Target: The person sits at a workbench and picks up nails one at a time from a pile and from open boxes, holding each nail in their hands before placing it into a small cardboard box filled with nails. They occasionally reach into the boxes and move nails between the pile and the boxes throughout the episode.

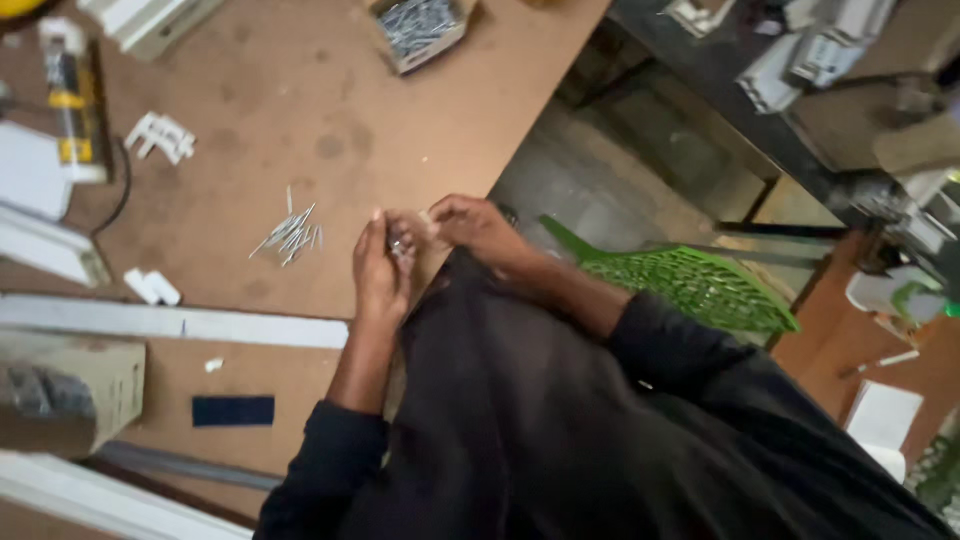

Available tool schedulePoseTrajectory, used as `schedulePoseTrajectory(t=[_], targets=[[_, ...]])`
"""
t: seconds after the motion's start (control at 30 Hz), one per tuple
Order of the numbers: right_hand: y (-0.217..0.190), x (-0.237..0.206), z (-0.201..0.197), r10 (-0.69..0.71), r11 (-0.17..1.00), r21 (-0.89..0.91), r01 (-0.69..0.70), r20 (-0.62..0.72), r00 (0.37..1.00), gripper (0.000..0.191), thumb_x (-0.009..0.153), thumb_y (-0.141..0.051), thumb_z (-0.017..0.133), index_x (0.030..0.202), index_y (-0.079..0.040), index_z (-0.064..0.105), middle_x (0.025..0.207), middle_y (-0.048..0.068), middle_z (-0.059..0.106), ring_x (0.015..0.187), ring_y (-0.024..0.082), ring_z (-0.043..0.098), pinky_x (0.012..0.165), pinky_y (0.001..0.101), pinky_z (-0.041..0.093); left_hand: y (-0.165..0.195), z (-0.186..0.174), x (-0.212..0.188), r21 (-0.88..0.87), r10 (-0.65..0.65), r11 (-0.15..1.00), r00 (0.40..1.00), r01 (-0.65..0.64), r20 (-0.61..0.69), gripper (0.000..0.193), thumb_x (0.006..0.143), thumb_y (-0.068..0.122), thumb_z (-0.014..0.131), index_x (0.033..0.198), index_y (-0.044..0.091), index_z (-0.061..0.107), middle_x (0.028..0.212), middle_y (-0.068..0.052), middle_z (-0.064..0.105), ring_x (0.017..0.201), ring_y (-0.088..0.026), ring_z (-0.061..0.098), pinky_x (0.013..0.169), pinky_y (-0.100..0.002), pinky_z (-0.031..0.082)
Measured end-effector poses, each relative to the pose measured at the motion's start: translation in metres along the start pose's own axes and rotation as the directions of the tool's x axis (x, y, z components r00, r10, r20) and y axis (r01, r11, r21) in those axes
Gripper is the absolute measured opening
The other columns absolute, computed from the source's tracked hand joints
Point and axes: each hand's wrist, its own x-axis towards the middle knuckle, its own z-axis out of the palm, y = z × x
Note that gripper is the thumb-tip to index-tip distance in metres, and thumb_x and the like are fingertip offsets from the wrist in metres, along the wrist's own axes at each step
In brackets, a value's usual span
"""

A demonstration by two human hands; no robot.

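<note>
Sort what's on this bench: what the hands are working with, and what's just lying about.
In use: left hand holding small screws; right hand touching them; loose screw pile.

Lying about: box of screws, white clips, white strip, green chair.

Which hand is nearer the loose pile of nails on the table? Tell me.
Left. The left hand is just right of the nail pile in the picture, apart from it. The right hand lies farther off, beyond the left hand.

Head view, steeply downward (close); tilted
</note>
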Motion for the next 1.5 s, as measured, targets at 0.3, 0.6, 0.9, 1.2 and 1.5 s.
schedulePoseTrajectory(t=[0.3, 0.6, 0.9, 1.2, 1.5], targets=[[-0.057, 0.030, -0.020, 0.171, 0.972, 0.156, -0.174, 0.035, 0.985, 0.051, 0.099, -0.009, 0.063, 0.148, -0.008, 0.049, 0.093, 0.002, 0.060, 0.077, 0.011, 0.061, 0.071, 0.0275, 0.054, -0.019, 0.020, 0.000, -0.019, -0.052, 0.999, 0.997, 0.051, -0.065, 0.029, 0.105, 0.036, 0.058, 0.105, 0.009, 0.067, 0.069, 0.004, 0.053, 0.057, -0.006, 0.049, 0.046, -0.021, 0.038], [-0.106, 0.075, -0.081, 0.224, 0.962, 0.117, -0.246, 0.170, 0.960, 0.041, 0.103, -0.007, 0.061, 0.142, -0.005, 0.049, 0.097, 0.008, 0.068, 0.083, 0.015, 0.066, 0.078, 0.0279, 0.057, -0.024, 0.083, 0.014, 0.039, 0.039, 0.999, 0.982, -0.032, -0.185, 0.032, 0.105, 0.040, 0.055, 0.092, 0.013, 0.061, 0.068, 0.007, 0.046, 0.053, -0.004, 0.042, 0.043, -0.021, 0.032], [-0.126, 0.112, -0.172, 0.183, 0.960, 0.151, -0.234, 0.290, 0.939, 0.024, 0.103, -0.004, 0.066, 0.126, -0.001, 0.058, 0.106, 0.013, 0.074, 0.093, 0.017, 0.073, 0.086, 0.0296, 0.061, -0.068, 0.189, 0.066, 0.272, 0.505, 0.844, 0.856, -0.463, -0.112, 0.017, 0.094, 0.021, 0.075, 0.102, 0.006, 0.073, 0.088, 0.012, 0.067, 0.079, 0.003, 0.057, 0.070, -0.016, 0.046], [-0.118, 0.115, -0.217, 0.109, 0.981, 0.126, -0.149, 0.280, 0.954, 0.012, 0.098, -0.002, 0.072, 0.109, 0.001, 0.067, 0.094, 0.011, 0.074, 0.086, 0.017, 0.074, 0.080, 0.0294, 0.061, -0.095, 0.219, 0.062, 0.350, 0.428, 0.878, 0.863, -0.327, -0.268, 0.021, 0.095, 0.024, 0.078, 0.100, 0.004, 0.080, 0.070, 0.010, 0.057, 0.062, 0.000, 0.041, 0.054, -0.021, 0.031], [-0.120, 0.114, -0.236, 0.123, 0.992, -0.082, -0.091, 0.652, 0.748, 0.022, 0.100, 0.000, 0.069, 0.120, 0.000, 0.061, 0.101, 0.009, 0.072, 0.090, 0.015, 0.071, 0.080, 0.0289, 0.059, -0.119, 0.221, 0.057, 0.164, 0.458, 0.887, 0.871, -0.432, -0.179, 0.018, 0.097, 0.018, 0.077, 0.099, 0.001, 0.074, 0.085, -0.001, 0.078, 0.075, -0.008, 0.071, 0.072, -0.023, 0.057]])
